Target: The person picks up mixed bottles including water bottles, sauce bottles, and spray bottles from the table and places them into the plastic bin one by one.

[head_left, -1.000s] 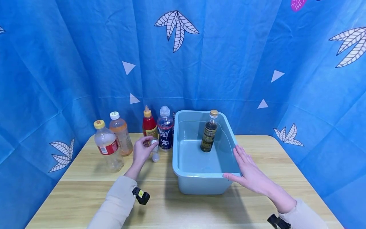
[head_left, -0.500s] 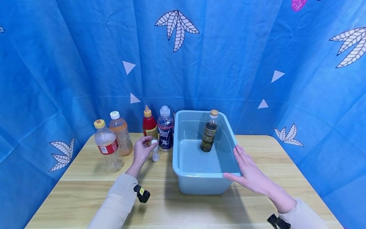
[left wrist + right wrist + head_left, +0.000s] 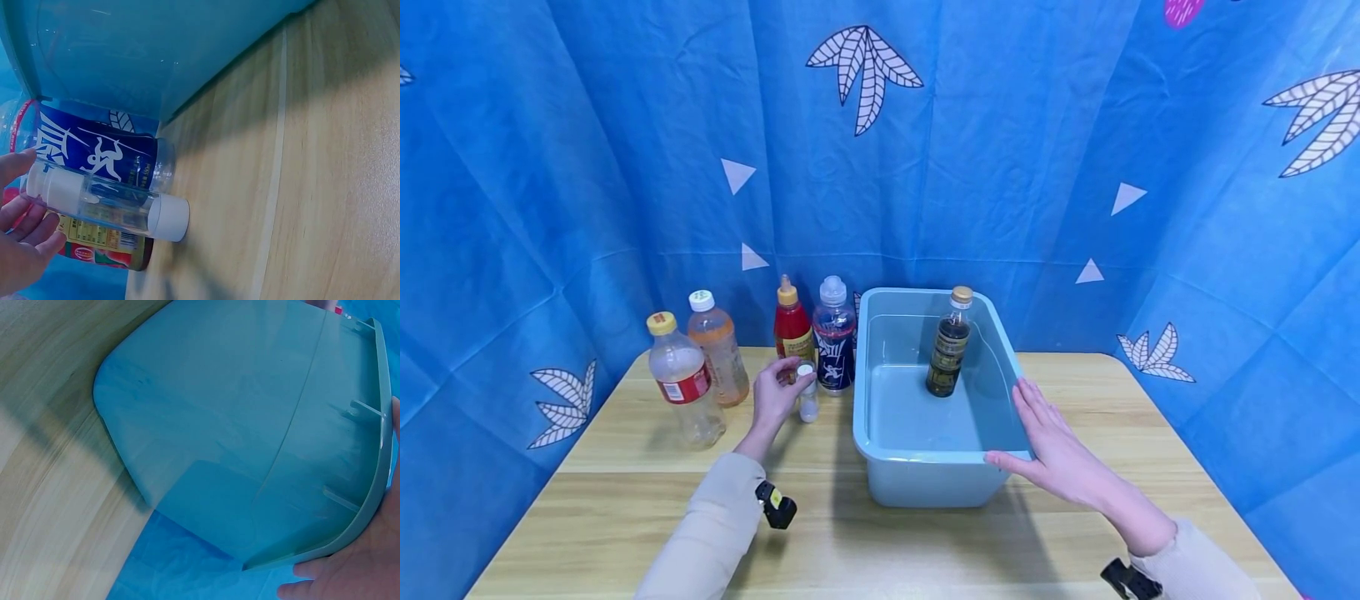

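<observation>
My left hand (image 3: 772, 398) pinches the top of a small clear bottle (image 3: 808, 406) with a white cap, thumb on one side and fingers on the other. In the left wrist view this clear bottle (image 3: 122, 205) has a white base that appears to stand on the table. Behind it are a blue-labelled drink bottle (image 3: 833, 346) and a red squeeze bottle (image 3: 793, 327) with a yellow cap. My right hand (image 3: 1062, 458) rests with straight fingers on the near right corner of a light blue plastic tub (image 3: 917, 457). Inside the tub stands a dark glass sauce bottle (image 3: 949, 354).
Two used plastic bottles stand at the left: a red-labelled one with a yellow cap (image 3: 683, 383) and an orange-tinted one with a white cap (image 3: 718, 354). The wooden table (image 3: 820, 550) backs onto a blue curtain (image 3: 985, 167).
Almost nothing differs. My left forearm has shifted very slightly right while the hand stays at the small bottle; the right hand and tub keep their place.
</observation>
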{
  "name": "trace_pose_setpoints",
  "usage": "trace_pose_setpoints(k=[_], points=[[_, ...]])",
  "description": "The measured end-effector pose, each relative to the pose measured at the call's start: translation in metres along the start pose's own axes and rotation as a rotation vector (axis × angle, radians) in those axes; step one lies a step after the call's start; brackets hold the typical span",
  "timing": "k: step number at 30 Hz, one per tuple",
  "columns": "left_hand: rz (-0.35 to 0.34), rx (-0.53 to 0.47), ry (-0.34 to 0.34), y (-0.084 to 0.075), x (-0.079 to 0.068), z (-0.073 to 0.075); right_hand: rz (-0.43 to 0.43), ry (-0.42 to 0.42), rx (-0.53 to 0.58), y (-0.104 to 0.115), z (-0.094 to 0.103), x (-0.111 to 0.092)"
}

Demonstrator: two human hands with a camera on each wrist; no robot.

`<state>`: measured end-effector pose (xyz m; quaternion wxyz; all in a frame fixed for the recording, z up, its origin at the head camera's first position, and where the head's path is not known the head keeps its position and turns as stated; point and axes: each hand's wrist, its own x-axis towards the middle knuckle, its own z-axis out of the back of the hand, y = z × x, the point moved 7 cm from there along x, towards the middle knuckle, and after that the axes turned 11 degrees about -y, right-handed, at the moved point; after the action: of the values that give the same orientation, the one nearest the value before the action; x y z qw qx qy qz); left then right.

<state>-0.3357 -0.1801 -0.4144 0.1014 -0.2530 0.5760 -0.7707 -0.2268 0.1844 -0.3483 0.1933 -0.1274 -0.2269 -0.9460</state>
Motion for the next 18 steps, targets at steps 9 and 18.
trace_pose_setpoints(k=[9,18], points=[[-0.008,0.001,-0.011,0.0028,-0.0002,-0.0011,0.007,-0.004,-0.005,-0.0016,-0.0010,-0.0006],[-0.009,-0.016,-0.014,0.0009,0.0006,-0.0014,0.005,0.001,-0.003,-0.0029,-0.0007,0.0004]])
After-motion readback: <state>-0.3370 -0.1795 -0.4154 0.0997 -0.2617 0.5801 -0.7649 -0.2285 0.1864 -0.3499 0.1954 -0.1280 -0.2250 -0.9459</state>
